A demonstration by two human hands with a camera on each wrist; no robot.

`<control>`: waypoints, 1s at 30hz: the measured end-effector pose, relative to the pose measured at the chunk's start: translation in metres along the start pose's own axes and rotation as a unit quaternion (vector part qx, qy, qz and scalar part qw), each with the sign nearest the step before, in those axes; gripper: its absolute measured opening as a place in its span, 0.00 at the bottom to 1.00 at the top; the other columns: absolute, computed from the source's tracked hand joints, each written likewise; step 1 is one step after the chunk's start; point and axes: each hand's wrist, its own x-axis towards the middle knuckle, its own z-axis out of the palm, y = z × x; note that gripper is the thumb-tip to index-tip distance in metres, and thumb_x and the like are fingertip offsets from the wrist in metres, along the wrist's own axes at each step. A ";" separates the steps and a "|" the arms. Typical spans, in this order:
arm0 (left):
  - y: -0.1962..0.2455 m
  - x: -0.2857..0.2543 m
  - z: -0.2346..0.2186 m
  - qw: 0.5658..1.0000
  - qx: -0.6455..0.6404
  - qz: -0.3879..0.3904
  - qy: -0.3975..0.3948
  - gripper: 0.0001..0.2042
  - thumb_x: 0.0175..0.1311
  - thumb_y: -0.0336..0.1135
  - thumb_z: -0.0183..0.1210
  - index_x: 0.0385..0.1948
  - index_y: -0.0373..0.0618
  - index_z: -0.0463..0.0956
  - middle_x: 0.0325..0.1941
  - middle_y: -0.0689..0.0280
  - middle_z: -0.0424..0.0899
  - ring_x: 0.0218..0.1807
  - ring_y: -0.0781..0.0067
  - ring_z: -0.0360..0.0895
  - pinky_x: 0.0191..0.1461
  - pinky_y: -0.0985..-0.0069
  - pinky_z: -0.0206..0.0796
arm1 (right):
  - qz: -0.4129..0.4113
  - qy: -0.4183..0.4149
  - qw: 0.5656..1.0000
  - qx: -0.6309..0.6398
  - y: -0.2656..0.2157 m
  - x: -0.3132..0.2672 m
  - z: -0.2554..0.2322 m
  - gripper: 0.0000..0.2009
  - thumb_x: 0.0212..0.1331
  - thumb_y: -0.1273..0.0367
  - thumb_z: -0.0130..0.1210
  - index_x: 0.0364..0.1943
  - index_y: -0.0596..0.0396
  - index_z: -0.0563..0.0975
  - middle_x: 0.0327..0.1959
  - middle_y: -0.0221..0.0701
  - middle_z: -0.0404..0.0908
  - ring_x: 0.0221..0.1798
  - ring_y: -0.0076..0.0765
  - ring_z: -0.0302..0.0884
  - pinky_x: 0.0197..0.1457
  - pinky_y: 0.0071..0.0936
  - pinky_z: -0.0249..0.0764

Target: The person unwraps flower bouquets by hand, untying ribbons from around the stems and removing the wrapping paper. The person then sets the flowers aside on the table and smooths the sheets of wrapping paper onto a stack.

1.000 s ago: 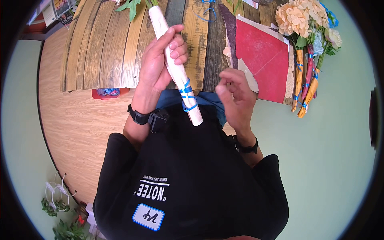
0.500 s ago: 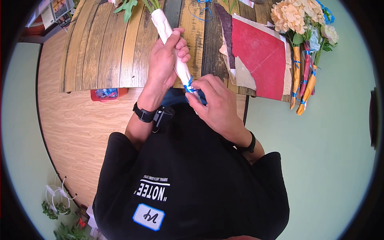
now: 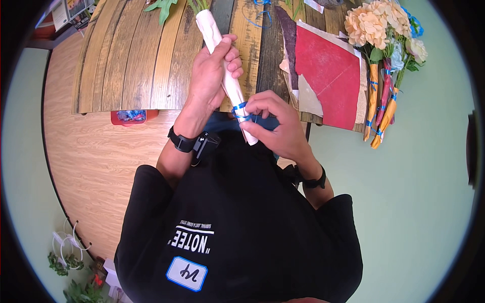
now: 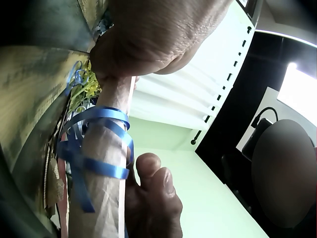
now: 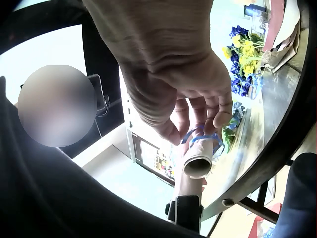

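Observation:
Stems wrapped in a roll of white paper (image 3: 209,31) slant from the table's near edge down toward the person's lap. My left hand (image 3: 208,76) grips the roll around its middle. Blue ribbon (image 3: 239,106) circles the lower part, and its loops stand loosely off the paper in the left wrist view. At that ribbon my right hand (image 3: 283,126) has its thumb and fingers curled around the roll, pinching at the loops. The right wrist view shows the hollow lower end of the paper roll (image 5: 198,167). Green leaves (image 3: 162,9) show beside the stems' upper end.
On the wooden table (image 3: 131,60) lie red paper (image 3: 328,73) and torn paper pieces. Wrapped flower bunches (image 3: 371,25) lie at the right edge. Loose blue ribbon (image 3: 260,20) curls at the back. A red bin (image 3: 134,117) stands below the table on the left.
My right hand has come in from the right to the ribbon on the roll, and its fingers have since opened a little around it. My left hand keeps its grip, shifted slightly right.

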 end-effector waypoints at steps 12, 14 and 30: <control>-0.002 0.002 -0.001 1.000 0.007 -0.008 0.009 0.12 0.79 0.36 0.50 0.53 0.37 0.67 0.29 0.70 0.66 0.27 0.81 0.64 0.28 0.80 0.61 | 0.073 -0.055 0.991 -0.098 0.006 0.001 -0.002 0.13 0.54 0.70 0.71 0.42 0.56 0.81 0.26 0.24 0.74 0.30 0.22 0.72 0.32 0.25 0.68; -0.003 0.003 0.000 1.000 0.016 -0.011 0.017 0.12 0.79 0.36 0.50 0.53 0.37 0.67 0.29 0.70 0.66 0.27 0.81 0.64 0.28 0.80 0.60 | 0.056 -0.068 0.989 -0.122 0.004 0.006 -0.003 0.13 0.53 0.71 0.70 0.41 0.56 0.81 0.27 0.26 0.74 0.31 0.24 0.73 0.33 0.26 0.69; -0.003 0.004 0.005 0.999 0.024 -0.020 0.036 0.12 0.80 0.35 0.48 0.54 0.37 0.67 0.29 0.72 0.64 0.27 0.83 0.62 0.27 0.82 0.58 | 0.025 -0.028 0.994 -0.105 0.004 0.011 0.006 0.16 0.54 0.69 0.67 0.46 0.53 0.79 0.31 0.29 0.74 0.35 0.35 0.79 0.36 0.32 0.75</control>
